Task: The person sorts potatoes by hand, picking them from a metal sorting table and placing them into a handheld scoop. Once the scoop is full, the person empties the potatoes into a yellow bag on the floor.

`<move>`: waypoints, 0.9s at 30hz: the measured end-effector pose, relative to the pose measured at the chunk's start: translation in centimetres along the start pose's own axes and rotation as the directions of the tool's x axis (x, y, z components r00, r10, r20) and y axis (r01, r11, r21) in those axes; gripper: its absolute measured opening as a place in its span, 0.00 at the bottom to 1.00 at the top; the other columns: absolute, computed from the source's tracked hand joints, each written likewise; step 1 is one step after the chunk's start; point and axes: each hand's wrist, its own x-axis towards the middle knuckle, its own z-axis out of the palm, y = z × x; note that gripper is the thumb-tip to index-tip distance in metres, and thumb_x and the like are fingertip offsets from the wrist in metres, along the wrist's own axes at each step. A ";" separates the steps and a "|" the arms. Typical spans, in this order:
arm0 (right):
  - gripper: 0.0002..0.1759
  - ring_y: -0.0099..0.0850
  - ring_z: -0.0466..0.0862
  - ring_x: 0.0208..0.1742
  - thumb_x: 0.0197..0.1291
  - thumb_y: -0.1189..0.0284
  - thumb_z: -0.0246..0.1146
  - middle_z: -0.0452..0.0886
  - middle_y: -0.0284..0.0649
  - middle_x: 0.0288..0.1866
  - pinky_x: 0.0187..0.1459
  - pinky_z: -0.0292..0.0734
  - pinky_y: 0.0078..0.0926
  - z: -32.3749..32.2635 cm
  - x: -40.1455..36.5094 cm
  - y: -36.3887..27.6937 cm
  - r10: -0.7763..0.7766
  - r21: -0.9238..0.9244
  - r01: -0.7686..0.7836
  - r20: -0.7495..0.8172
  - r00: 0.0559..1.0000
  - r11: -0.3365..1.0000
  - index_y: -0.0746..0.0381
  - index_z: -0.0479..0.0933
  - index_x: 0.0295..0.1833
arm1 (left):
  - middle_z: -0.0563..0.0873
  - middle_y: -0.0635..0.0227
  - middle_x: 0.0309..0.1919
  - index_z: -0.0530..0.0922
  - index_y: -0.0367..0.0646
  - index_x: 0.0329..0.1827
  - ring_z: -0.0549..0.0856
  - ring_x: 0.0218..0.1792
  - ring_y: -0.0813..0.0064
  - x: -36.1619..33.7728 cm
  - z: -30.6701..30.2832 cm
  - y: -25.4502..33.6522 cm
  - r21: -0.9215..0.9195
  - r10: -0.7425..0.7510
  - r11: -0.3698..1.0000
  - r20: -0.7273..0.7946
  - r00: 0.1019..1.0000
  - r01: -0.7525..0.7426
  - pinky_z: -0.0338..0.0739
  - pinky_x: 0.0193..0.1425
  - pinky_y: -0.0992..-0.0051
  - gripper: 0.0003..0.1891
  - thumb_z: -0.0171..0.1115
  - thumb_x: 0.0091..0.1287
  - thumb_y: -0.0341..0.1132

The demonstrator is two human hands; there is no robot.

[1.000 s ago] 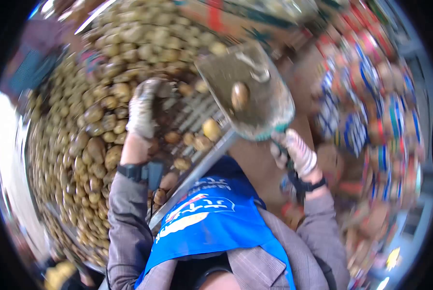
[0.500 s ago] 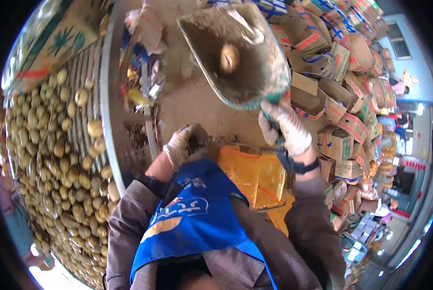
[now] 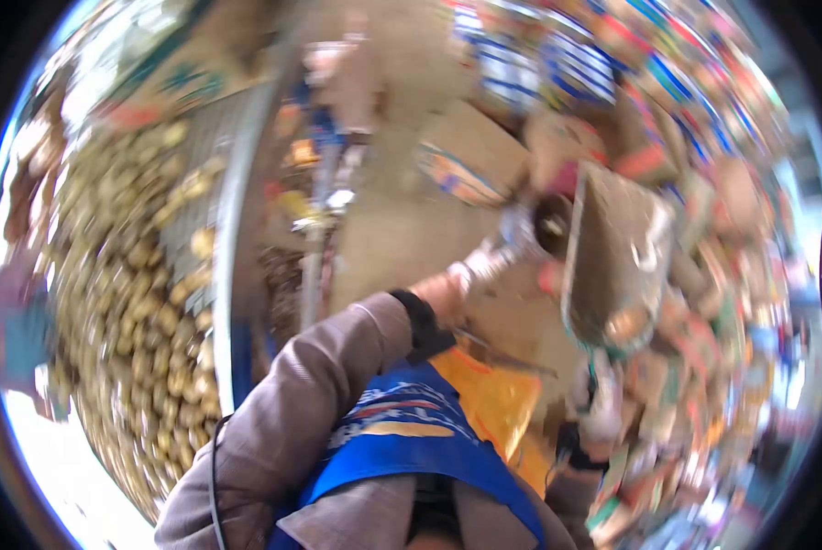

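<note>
My right hand (image 3: 601, 403) is wrapped round the green handle of a worn, dirt-streaked scoop (image 3: 612, 247), held out to the right. One brown potato (image 3: 627, 323) lies at the handle end of the scoop. Stretched forward, my gloved left hand (image 3: 486, 262) is smeared by motion, and I cannot tell what its fingers do. Just beyond it is a dark round thing (image 3: 552, 225) with a pale spot, close to the scoop's left edge.
A large pile of potatoes (image 3: 145, 321) lies on a slatted surface at left, behind a metal rail (image 3: 232, 247). Cardboard boxes (image 3: 475, 151) crowd the front and right. Near my blue apron (image 3: 411, 422) sits an orange-yellow plastic thing (image 3: 493, 394).
The scoop has swung right and nearer to my body, and the potato has shifted toward its handle end. My left hand has moved from beside the apron forward and right. The view has turned.
</note>
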 end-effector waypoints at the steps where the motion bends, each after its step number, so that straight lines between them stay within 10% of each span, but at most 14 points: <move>1: 0.26 0.19 0.65 0.14 0.71 0.48 0.54 0.65 0.28 0.14 0.17 0.56 0.19 2.0 0.9 -0.7 0.028 0.000 -0.028 0.066 0.997 1.000 0.55 0.67 0.24 | 0.61 0.54 0.76 0.51 0.52 0.81 0.64 0.74 0.57 -0.3 -2.5 -1.9 0.156 -0.023 0.987 -0.085 0.996 0.036 0.70 0.69 0.56 0.49 0.65 0.62 0.60; 7: 0.21 0.25 0.72 0.11 0.65 0.55 0.65 0.73 0.33 0.17 0.13 0.61 0.20 12.5 5.3 -0.9 0.234 -0.188 -0.186 0.278 0.931 0.964 0.59 0.72 0.28 | 0.69 0.49 0.71 0.58 0.41 0.78 0.70 0.71 0.55 -16.3 -14.5 -2.6 0.599 0.394 0.795 -0.386 0.834 -0.099 0.64 0.74 0.63 0.42 0.64 0.66 0.52; 12: 0.20 0.25 0.73 0.15 0.65 0.56 0.66 0.75 0.34 0.21 0.16 0.65 0.21 24.0 6.5 -0.3 0.368 -0.268 -0.257 0.568 0.736 0.929 0.59 0.72 0.31 | 0.79 0.56 0.63 0.70 0.47 0.71 0.80 0.61 0.62 -30.5 -21.9 -1.4 0.651 0.578 0.759 -0.659 0.481 -0.020 0.75 0.63 0.66 0.30 0.66 0.64 0.38; 16: 0.19 0.24 0.74 0.16 0.66 0.53 0.65 0.76 0.32 0.22 0.18 0.67 0.21 32.3 4.8 -1.0 0.387 -0.384 -0.149 0.672 0.632 0.911 0.56 0.73 0.33 | 0.80 0.55 0.58 0.72 0.50 0.68 0.80 0.57 0.51 -36.9 -30.6 -0.9 0.824 0.867 0.466 -0.498 0.019 0.323 0.77 0.60 0.61 0.30 0.66 0.59 0.31; 19: 0.19 0.22 0.76 0.16 0.66 0.52 0.64 0.77 0.31 0.22 0.17 0.68 0.19 36.6 5.0 -1.0 0.441 -0.491 -0.093 0.664 0.603 0.866 0.55 0.74 0.34 | 0.75 0.57 0.62 0.71 0.55 0.69 0.76 0.61 0.52 -39.3 -35.4 2.0 0.591 0.816 0.401 -0.578 0.020 0.700 0.75 0.61 0.58 0.33 0.68 0.56 0.35; 23: 0.18 0.24 0.73 0.13 0.67 0.54 0.63 0.74 0.32 0.18 0.15 0.67 0.22 41.2 5.2 -2.2 0.446 -0.554 -0.001 0.669 0.595 0.832 0.57 0.75 0.33 | 0.74 0.58 0.65 0.63 0.67 0.75 0.76 0.63 0.56 -38.4 -39.3 7.0 0.439 0.613 0.244 -0.761 0.213 0.865 0.68 0.66 0.45 0.37 0.64 0.61 0.34; 27: 0.23 0.23 0.75 0.13 0.67 0.53 0.63 0.75 0.31 0.15 0.16 0.68 0.20 44.2 6.7 -4.0 0.511 -0.654 0.071 0.649 0.564 0.753 0.58 0.76 0.25 | 0.71 0.58 0.66 0.71 0.70 0.69 0.76 0.61 0.52 -36.2 -42.0 9.0 0.376 0.535 0.252 -0.822 0.196 0.891 0.74 0.58 0.43 0.24 0.54 0.71 0.35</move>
